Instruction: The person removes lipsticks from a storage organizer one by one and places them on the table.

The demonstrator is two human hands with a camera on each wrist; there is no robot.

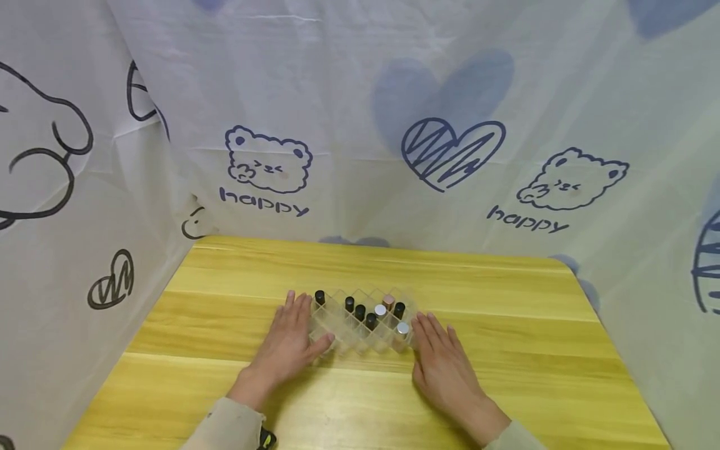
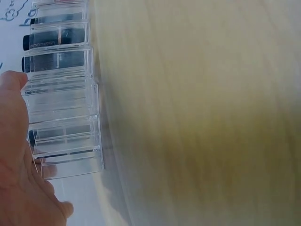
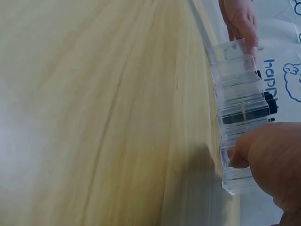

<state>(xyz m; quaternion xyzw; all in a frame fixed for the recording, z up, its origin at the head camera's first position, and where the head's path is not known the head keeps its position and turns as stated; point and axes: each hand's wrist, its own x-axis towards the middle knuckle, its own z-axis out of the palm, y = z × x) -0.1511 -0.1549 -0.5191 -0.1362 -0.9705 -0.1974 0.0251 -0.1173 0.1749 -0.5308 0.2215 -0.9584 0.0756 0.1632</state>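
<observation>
A clear plastic organizer (image 1: 337, 325) with diamond-shaped compartments stands on the table. Several black-capped tubes (image 1: 360, 312), lipstick-like, are upright in it, one alone at the far-left corner. Two silver-white caps (image 1: 380, 310) and a rose-gold one (image 1: 388, 301) show toward the right. Against the organizer's left end lies my left hand (image 1: 288, 340), its fingers straight and thumb at the front corner. My right hand (image 1: 447, 369) has straight fingers along the right end. The right wrist view shows the right thumb (image 3: 241, 149) at the front face.
The yellow wood-grain table (image 1: 360, 400) extends around the organizer. Behind it and at the sides hangs a white cloth (image 1: 349, 125) printed with bears and hearts. A dark band (image 1: 267, 439) sits by the left sleeve (image 1: 227, 425).
</observation>
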